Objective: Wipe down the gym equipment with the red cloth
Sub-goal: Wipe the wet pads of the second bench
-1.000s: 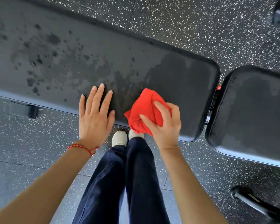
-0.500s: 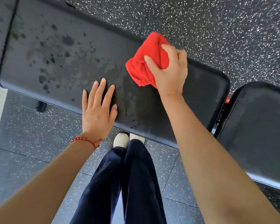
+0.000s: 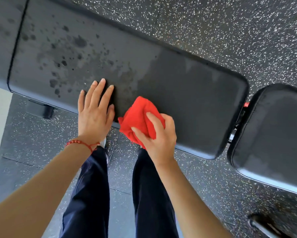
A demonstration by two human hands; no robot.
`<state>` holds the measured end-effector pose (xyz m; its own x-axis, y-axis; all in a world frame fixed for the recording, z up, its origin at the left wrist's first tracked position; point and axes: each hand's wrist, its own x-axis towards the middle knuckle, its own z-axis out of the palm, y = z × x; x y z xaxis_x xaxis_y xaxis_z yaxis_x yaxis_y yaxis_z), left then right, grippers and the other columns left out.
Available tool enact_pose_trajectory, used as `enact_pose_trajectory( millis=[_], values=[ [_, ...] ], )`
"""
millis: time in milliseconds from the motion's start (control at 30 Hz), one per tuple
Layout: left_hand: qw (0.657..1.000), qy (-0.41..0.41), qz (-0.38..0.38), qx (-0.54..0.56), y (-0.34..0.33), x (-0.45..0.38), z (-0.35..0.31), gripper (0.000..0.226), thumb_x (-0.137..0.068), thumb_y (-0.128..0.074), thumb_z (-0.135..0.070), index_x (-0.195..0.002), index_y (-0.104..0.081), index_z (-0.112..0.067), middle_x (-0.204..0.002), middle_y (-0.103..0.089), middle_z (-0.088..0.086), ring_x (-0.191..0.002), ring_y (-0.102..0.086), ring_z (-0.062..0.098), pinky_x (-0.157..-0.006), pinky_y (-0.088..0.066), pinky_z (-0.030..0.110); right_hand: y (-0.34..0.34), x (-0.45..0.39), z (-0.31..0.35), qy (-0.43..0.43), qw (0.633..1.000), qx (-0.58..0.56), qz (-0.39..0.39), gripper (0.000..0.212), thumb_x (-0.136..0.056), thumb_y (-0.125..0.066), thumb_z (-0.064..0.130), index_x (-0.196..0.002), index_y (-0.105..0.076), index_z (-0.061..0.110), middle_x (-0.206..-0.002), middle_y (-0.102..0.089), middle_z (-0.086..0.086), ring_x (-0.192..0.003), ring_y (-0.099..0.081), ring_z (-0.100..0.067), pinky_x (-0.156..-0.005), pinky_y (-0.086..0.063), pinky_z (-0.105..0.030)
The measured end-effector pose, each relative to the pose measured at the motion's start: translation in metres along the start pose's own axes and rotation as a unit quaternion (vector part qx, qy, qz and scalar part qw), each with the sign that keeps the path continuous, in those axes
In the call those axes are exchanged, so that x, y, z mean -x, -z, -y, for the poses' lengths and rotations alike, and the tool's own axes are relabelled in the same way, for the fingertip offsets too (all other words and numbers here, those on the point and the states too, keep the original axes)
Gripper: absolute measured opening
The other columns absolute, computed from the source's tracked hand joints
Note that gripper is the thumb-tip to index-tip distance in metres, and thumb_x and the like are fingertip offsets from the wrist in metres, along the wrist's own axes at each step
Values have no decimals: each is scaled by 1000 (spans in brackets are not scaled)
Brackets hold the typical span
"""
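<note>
A long black padded bench pad (image 3: 187, 93) runs across the view from upper left to right. Its left half carries dark wet spots and its right half looks evenly damp. My right hand (image 3: 159, 140) grips a bunched red cloth (image 3: 139, 115) and presses it on the pad's near edge. My left hand (image 3: 93, 110) lies flat on the pad just left of the cloth, fingers spread. A red bead bracelet sits on that wrist.
A second black seat pad (image 3: 274, 138) stands to the right, joined by a metal hinge with a red tab (image 3: 246, 104). Speckled rubber floor (image 3: 213, 28) surrounds the bench. My legs in dark trousers (image 3: 91, 194) stand against the near edge. A bench foot (image 3: 41, 109) shows at left.
My right hand pulled the cloth from the pad's far edge back to its near edge, having pushed it away before that. My left hand stayed flat on the pad.
</note>
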<state>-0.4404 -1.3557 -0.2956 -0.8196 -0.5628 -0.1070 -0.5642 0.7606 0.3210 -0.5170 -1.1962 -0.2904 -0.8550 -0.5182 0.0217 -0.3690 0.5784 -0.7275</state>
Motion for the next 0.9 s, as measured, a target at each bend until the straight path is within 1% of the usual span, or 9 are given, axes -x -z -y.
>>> enact_pose_trajectory(
  millis=[100, 200, 300, 367, 467, 600, 700, 800, 900],
  values=[
    [1000, -1, 2, -15, 2, -2, 20, 50, -89, -38, -24, -136, -43, -6, -146, -35, 17, -134, -28, 34, -107, -18, 54, -3, -6, 1, 3, 1000, 9, -15, 44, -69, -69, 45, -96, -69, 10, -92, -60, -18, -80, -61, -32, -70, -53, -35],
    [1000, -2, 4, -28, 4, -6, 39, 51, -91, -37, -29, -138, -40, -8, -148, -31, 16, -136, -24, 34, -109, -14, 53, -9, -20, 1, 4, 1000, 16, -14, 46, -68, -69, 44, -95, -70, 6, -91, -60, -20, -80, -61, -34, -70, -53, -38],
    [999, -22, 6, -38, 5, -8, 47, 52, -92, -37, -32, -139, -39, -9, -148, -30, 17, -136, -24, 35, -109, -14, 53, -15, -41, 4, -14, 999, 10, -27, 46, -64, -79, 37, -95, -69, 5, -91, -59, -22, -81, -61, -36, -72, -53, -41],
    [999, -29, 3, -40, 5, -9, 47, 51, -92, -37, -31, -138, -39, -8, -148, -31, 18, -135, -24, 35, -108, -15, 53, -19, -60, 8, -32, 999, 8, -31, 45, -63, -82, 32, -97, -69, 5, -92, -58, -22, -84, -60, -35, -75, -51, -39],
    [999, -23, 2, -36, 4, -9, 45, 51, -92, -37, -30, -138, -39, -8, -147, -32, 18, -135, -24, 35, -108, -15, 54, -24, -96, 17, -53, 998, 2, -42, 45, -64, -81, 32, -99, -69, 6, -93, -58, -20, -86, -60, -33, -77, -48, -36],
    [999, -23, 5, -33, 5, -9, 45, 51, -91, -38, -29, -137, -41, -7, -146, -33, 18, -134, -27, 37, -108, -16, 55, -33, -142, 32, -83, 991, -22, -99, 44, -66, -80, 34, -100, -68, 9, -95, -59, -17, -88, -60, -30, -78, -46, -35],
    [999, -27, 2, -31, 4, -10, 45, 51, -91, -38, -29, -137, -41, -8, -146, -34, 18, -134, -28, 37, -107, -17, 55, -39, -154, 37, -96, 987, -16, -129, 43, -67, -79, 35, -100, -68, 10, -96, -59, -15, -88, -60, -28, -77, -46, -34],
    [999, -30, 0, -29, 5, -9, 46, 50, -91, -40, -29, -137, -42, -8, -146, -35, 18, -134, -28, 36, -108, -17, 54, -39, -139, 38, -96, 988, -8, -117, 44, -67, -80, 33, -102, -67, 9, -98, -59, -16, -90, -60, -28, -78, -43, -29],
    [999, -35, 4, -19, 8, -10, 51, 51, -90, -41, -28, -137, -42, -9, -146, -35, 16, -134, -27, 34, -108, -18, 53, -40, -108, 41, -88, 993, -2, -77, 45, -66, -82, 30, -102, -67, 7, -98, -58, -18, -91, -60, -28, -79, -43, -27]
  ],
)
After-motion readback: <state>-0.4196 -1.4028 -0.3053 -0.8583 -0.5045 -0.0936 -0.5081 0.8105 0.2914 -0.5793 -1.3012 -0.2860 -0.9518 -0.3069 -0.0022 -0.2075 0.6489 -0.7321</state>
